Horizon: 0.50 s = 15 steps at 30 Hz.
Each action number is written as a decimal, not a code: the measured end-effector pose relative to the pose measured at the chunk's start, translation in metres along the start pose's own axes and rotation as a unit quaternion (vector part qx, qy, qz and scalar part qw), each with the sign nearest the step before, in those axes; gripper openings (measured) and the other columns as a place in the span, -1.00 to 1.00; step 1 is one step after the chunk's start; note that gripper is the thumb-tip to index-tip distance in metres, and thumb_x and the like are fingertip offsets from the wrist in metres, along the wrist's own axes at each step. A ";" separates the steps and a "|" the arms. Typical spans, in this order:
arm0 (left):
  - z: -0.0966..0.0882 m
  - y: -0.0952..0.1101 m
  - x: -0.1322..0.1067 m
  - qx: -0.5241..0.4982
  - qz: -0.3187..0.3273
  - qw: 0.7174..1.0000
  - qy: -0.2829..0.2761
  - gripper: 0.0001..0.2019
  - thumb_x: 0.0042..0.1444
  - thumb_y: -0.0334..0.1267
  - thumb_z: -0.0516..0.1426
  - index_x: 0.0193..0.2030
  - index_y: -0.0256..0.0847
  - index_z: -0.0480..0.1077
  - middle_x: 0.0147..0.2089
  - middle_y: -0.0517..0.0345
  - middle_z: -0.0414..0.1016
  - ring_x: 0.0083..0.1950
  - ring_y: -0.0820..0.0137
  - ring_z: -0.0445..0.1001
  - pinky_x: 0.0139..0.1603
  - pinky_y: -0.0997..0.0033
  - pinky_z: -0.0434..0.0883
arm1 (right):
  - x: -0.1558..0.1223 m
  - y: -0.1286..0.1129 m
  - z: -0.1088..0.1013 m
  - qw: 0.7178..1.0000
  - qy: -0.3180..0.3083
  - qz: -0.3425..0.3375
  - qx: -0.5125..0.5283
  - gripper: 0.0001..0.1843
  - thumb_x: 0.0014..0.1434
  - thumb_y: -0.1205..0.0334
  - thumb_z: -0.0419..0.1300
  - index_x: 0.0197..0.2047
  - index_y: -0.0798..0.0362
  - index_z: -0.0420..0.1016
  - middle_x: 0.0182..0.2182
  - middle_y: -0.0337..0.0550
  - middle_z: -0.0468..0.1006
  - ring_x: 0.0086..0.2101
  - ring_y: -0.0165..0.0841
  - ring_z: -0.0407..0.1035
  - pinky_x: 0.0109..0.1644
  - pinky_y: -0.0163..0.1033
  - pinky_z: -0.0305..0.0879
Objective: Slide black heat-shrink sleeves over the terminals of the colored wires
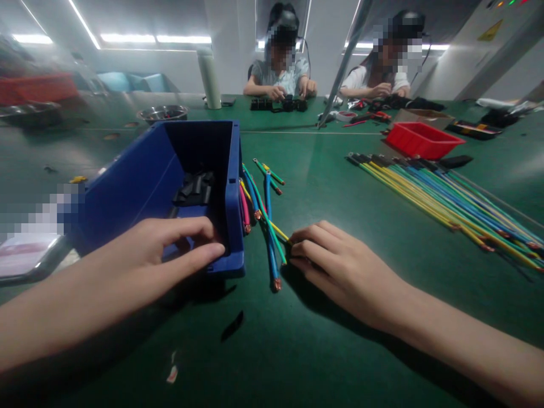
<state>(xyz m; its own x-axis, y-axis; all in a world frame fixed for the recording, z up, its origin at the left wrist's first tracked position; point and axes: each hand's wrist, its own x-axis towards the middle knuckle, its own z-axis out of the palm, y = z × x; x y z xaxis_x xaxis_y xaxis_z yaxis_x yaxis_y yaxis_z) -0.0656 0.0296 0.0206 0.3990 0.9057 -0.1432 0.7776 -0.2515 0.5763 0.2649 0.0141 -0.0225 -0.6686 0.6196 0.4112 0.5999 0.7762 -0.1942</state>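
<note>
Blue plastic parts bin (pixel 236 215) just left of centre on the green tabletop (pixel 335 187), with short black sleeves (pixel 198 188) piled inside toward the rear. Left hand (pixel 148 249) at the bin's front lip, thumb and forefinger curved toward each other with a narrow gap; cannot tell of any small piece at the tips. Just right of the bin, a loose, crossing cluster of short cables: blue cable (pixel 268 198) with a copper-coloured near end, green cable (pixel 272 229) slanting across, pink cable (pixel 245 208) close along the bin wall, yellow cable (pixel 278 231) running to the fingertips of the right hand (pixel 340 260). Right fingers bent and close together at that yellow end; thumb mostly hidden, so cannot tell touch from firm pinch. Farther right, well apart, a fanned row of long cables (pixel 450 198) in yellow, green and blue, black at the far ends, with a red plastic tray (pixel 425 148) just beyond. Nearer, on bare tabletop, 1 black sliver (pixel 233 327) and 1 pale scrap (pixel 172 374). Across the table, 2 seated co-workers (pixel 278 79), hands at black parts.
</note>
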 end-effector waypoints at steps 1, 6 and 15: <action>0.000 0.001 0.000 0.003 0.001 1.000 0.008 -0.51 0.42 0.30 0.08 -0.13 -0.05 0.60 -0.19 0.27 0.68 -0.17 0.26 0.61 -0.27 0.47 0.43 | -0.001 0.001 0.000 1.000 0.006 0.010 0.007 -0.80 0.52 0.40 0.12 -0.13 0.12 0.58 -0.13 0.01 0.68 -0.19 -0.21 0.56 -0.14 -0.12 0.55; 0.000 0.005 0.003 0.008 0.015 0.998 0.066 -0.51 0.42 0.30 0.08 -0.15 -0.05 0.60 -0.23 0.31 0.67 -0.22 0.32 0.60 -0.21 0.49 0.45 | -0.003 0.007 0.001 0.993 0.040 0.093 0.066 -0.85 0.43 0.44 0.19 0.01 0.08 0.50 -0.26 -0.15 0.62 -0.34 -0.37 0.48 -0.29 -0.28 0.39; 0.005 0.007 0.005 0.016 0.059 0.992 0.108 -0.54 0.46 0.26 0.06 -0.07 0.03 0.64 -0.21 0.31 0.70 -0.26 0.34 0.61 -0.28 0.49 0.45 | 0.008 0.000 -0.020 0.915 -0.113 0.213 0.325 -0.39 0.32 0.26 0.20 0.42 0.09 0.39 -0.33 -0.27 0.55 -0.38 -0.37 0.39 -0.29 -0.25 0.33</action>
<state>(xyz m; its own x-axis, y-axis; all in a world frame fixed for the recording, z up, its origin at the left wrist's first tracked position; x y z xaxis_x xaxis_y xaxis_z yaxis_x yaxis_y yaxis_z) -0.0555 0.0305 0.0202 0.3774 0.9204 0.1018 0.7481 -0.3678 0.5523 0.2688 0.0169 -0.0012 -0.5535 0.8328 -0.0050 0.4880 0.3194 -0.8123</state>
